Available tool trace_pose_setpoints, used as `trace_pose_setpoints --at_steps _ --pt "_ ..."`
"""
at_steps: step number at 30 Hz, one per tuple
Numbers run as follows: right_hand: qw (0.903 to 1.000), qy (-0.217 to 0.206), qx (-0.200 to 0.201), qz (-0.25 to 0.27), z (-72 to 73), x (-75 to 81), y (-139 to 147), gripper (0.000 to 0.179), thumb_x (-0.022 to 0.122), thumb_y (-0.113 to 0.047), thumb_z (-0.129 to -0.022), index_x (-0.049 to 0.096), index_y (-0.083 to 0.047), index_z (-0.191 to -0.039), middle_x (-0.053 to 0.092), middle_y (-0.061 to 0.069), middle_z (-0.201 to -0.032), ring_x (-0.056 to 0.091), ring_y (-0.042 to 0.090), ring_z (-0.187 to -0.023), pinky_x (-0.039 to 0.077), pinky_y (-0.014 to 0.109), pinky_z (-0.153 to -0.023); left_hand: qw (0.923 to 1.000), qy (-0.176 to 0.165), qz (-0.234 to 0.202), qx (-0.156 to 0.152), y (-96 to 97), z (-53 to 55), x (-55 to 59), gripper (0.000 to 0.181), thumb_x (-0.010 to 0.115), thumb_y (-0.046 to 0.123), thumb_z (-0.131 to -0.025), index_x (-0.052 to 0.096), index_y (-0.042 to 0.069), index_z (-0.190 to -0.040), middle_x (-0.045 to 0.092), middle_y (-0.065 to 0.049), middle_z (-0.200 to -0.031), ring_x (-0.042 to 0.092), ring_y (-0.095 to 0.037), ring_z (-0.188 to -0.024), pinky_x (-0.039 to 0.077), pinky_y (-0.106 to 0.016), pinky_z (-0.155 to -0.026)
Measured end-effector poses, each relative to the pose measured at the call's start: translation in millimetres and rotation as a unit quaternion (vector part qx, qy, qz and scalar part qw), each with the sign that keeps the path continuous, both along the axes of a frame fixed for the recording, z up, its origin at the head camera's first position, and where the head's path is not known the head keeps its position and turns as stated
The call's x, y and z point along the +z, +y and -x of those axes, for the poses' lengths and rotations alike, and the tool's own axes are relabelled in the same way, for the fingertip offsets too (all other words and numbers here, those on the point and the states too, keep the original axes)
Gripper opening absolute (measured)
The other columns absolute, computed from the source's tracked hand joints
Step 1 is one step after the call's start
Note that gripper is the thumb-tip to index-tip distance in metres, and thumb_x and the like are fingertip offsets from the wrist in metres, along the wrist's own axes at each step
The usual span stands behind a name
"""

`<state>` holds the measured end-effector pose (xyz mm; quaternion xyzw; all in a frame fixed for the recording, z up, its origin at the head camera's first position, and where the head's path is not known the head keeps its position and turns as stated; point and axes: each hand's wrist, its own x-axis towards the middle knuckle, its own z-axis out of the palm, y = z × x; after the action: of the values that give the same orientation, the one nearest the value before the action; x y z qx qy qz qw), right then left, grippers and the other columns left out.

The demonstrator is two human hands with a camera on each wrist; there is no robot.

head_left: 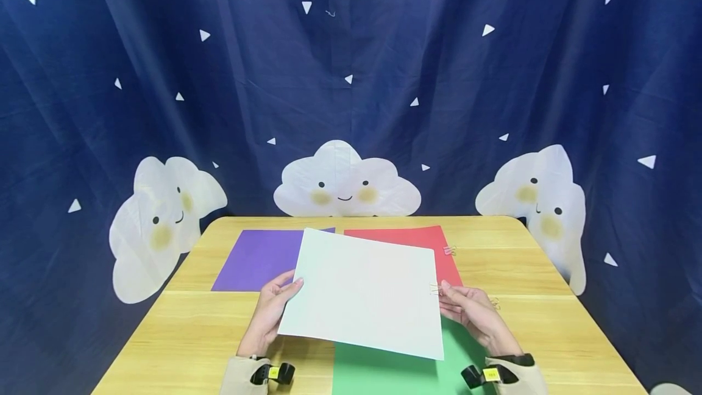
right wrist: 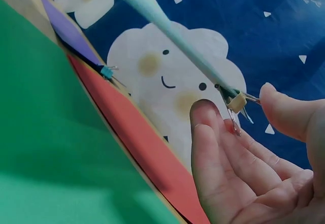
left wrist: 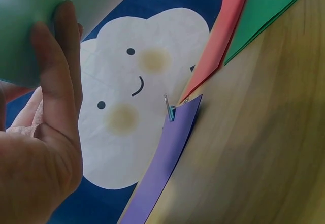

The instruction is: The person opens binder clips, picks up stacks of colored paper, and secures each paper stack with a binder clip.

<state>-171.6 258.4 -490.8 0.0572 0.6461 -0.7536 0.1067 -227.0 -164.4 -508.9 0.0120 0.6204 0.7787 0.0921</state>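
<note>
A pale, nearly white stack of paper [head_left: 367, 294] is held up, tilted, above the table. At its left edge my left hand [head_left: 274, 303] grips it, thumb on top and fingers [left wrist: 53, 66] underneath. A small yellowish binder clip [right wrist: 236, 102] sits on the stack's right edge with its wire handles spread. My right hand [head_left: 474, 313] pinches this clip by the handles, the thumb at one and the fingers by the other. Below the stack lies green paper [head_left: 384, 373], partly covered from sight.
Purple paper [head_left: 258, 261] with a teal binder clip [right wrist: 106, 72] lies at the back left. Red paper [head_left: 400, 237], with a pinkish clip [head_left: 450, 250] at its right edge, lies at the back right. Another clip [head_left: 495, 303] shows behind my right hand. A blue curtain [head_left: 351, 108] hangs behind the wooden table [head_left: 181, 328].
</note>
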Motion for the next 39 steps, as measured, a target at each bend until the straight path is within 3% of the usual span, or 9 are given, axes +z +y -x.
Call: trace_pose_setpoints --at_steps 8,14,21,27,39 --pt "0.9999 -0.006 0.014 0.005 0.4 0.5 2.3 0.029 0.059 -0.031 -0.106 0.069 -0.005 -0.115 0.079 -0.004 -0.094 0.076 0.009 -0.088 0.063 0.025 -0.084 0.9999 0.006 0.012 -0.005 -0.7 -0.5 -0.5 0.054 0.062 0.019 -0.104 0.044 -0.004 -0.15 0.08 0.004 -0.093 0.077 -0.013 -0.077 0.065 -0.032 -0.069" --pt "0.9994 -0.008 0.026 -0.021 -2.1 -0.4 3.8 0.036 0.058 -0.039 -0.106 0.07 -0.006 -0.114 0.078 -0.006 -0.095 0.075 0.008 -0.088 0.064 0.024 -0.082 0.9995 0.013 0.027 -0.014 -3.3 -3.1 -0.8 0.059 0.061 0.023 -0.105 0.04 -0.005 -0.152 0.079 0.005 -0.093 0.076 -0.012 -0.077 0.065 -0.031 -0.07" --pt "0.9988 0.004 0.031 -0.038 -3.1 1.3 1.9 0.045 0.059 -0.038 -0.106 0.064 0.003 -0.125 0.078 -0.004 -0.097 0.075 0.009 -0.089 0.064 0.024 -0.08 0.9986 0.019 0.044 -0.019 -9.5 -7.3 -1.2 0.059 0.059 0.025 -0.106 0.039 -0.005 -0.153 0.079 0.005 -0.092 0.076 -0.012 -0.077 0.065 -0.031 -0.07" --pt "0.9976 0.013 0.036 -0.057 -4.3 5.9 -2.7 0.047 0.06 -0.038 -0.105 0.065 0.005 -0.124 0.077 -0.004 -0.096 0.074 0.009 -0.088 0.064 0.025 -0.079 0.9985 0.026 0.047 -0.016 -15.8 -10.3 0.5 0.058 0.06 0.026 -0.106 0.042 -0.005 -0.151 0.079 0.003 -0.091 0.076 -0.013 -0.077 0.065 -0.032 -0.07" --pt "0.9884 0.045 0.054 -0.135 -4.1 11.5 -25.7 0.054 0.062 -0.038 -0.104 0.065 0.011 -0.126 0.078 0.005 -0.1 0.075 0.017 -0.091 0.065 0.03 -0.079 0.997 0.029 0.038 -0.062 -53.4 -28.9 5.1 0.064 0.052 0.022 -0.109 0.023 -0.01 -0.157 0.077 0.008 -0.089 0.074 -0.007 -0.075 0.064 -0.028 -0.07"
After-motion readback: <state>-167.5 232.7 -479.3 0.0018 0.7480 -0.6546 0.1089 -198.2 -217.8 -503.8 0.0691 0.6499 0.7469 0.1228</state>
